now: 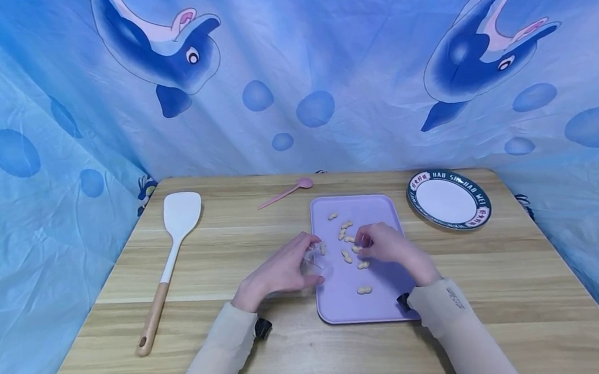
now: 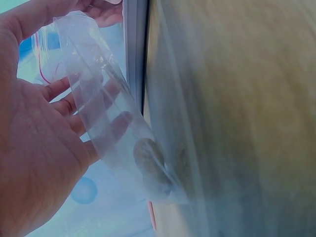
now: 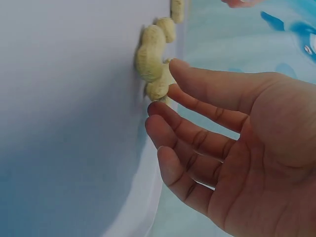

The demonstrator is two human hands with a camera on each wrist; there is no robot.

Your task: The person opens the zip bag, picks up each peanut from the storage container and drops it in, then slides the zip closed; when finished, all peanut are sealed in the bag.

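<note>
In the head view, the left hand is at the left edge of a flat, lilac, rounded-corner tray, its thumb and bent fingers gripping a clear, thin plastic bag; the right hand is low over the tray, fingers bent, and pale tan, knobbly-shelled peanuts lie scattered between the hands (one sits apart, nearer the person); a white-headed spatula with a wooden handle lies well to the left on the wood-grain table; in the left wrist view, the bag hangs between the thumb and spread fingers, a blurred peanut showing through its lower part; in the right wrist view, the thumb stands parted from the loosely bent fingers, with a peanut right at their tips; whether they touch it, I cannot tell.
</note>
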